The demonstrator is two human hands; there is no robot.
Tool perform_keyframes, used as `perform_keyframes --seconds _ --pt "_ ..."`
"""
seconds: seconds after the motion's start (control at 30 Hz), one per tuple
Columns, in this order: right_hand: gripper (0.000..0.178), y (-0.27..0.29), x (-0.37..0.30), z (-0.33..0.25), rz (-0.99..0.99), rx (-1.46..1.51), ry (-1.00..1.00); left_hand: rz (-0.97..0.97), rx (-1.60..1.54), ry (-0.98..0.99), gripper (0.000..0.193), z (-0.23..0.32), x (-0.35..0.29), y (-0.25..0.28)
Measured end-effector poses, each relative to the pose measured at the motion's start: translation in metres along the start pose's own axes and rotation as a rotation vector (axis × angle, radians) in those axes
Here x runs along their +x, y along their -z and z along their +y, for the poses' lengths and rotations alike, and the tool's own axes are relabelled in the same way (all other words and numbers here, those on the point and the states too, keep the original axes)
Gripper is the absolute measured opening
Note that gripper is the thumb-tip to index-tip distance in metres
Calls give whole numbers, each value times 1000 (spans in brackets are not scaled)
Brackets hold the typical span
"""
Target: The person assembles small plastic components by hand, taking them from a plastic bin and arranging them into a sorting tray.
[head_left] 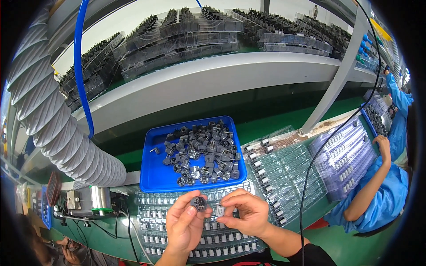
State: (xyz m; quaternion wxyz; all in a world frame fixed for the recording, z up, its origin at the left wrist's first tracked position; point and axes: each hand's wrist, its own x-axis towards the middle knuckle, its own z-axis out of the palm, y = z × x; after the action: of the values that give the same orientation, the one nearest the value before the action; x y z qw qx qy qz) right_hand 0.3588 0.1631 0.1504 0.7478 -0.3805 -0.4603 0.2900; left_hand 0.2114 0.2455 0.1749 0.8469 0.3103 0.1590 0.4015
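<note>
Over a clear plastic tray [151,213] filled with rows of small white-and-dark parts, both my hands are raised close together. Between the thumb and fingers of my left hand [183,224] is a round black plastic part [199,203], its open face turned up toward me. My right hand [248,212] pinches a small light-grey block [220,210] at its fingertips, a little apart from the black part. Just beyond my hands stands a blue bin [149,170] holding a heap of dark grey plug-like parts [208,148], several with metal pins.
Right of the bin lies another clear tray [288,173] with a column of white parts. A co-worker in blue sleeves [364,195] sits beyond it. A grey flexible duct [66,128] and a wire reel [100,199] stand left. A black cable [306,190] hangs down the right side.
</note>
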Motion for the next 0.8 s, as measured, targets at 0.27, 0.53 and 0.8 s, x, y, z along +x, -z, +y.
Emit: perform_keyframes --seconds 0.27,0.53,0.8 --pt "41 2 -2 1 -24 -44 38 -25 -4 1 36 0 -4 1" --pt "41 1 -1 -2 28 -54 52 -2 28 15 35 -1 -6 1" --pt "35 5 9 -19 -51 -273 208 -93 87 21 39 3 -2 -6"
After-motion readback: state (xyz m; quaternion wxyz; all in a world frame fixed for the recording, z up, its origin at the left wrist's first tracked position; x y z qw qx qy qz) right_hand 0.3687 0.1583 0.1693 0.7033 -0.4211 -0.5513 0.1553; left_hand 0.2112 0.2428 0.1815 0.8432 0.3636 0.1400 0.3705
